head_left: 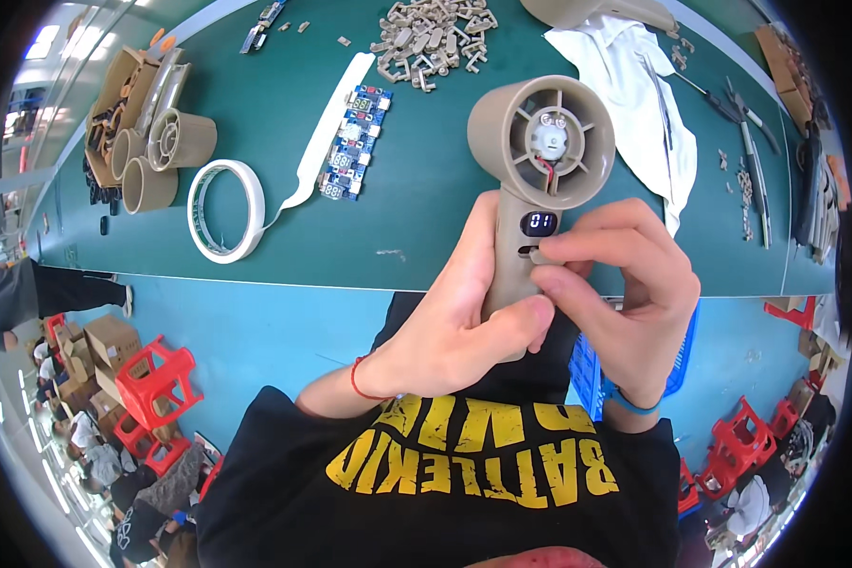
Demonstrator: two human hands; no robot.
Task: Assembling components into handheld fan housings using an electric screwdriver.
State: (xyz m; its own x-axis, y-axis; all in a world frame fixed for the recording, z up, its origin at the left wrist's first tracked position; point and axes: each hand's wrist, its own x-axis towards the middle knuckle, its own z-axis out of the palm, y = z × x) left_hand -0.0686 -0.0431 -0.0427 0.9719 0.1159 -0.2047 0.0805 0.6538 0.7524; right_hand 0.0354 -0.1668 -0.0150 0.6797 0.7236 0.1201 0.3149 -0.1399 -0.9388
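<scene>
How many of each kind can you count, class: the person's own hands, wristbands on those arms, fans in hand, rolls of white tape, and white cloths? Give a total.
Hands: 2 (left hand, right hand)
Wristbands: 2 (red wristband, blue wristband)
Held fan: 1
Tape roll: 1
White cloth: 1
Total: 7

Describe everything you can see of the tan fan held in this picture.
The fan looks like smooth, matte plastic. Its spoked, round head is open at the front, showing a silvery motor and a red wire. Below, a dark oval display is lit, above a small slot. The left hand grips the handle, head pointing away from the wearer; the right hand pinches a small tan piece by the slot.
</scene>
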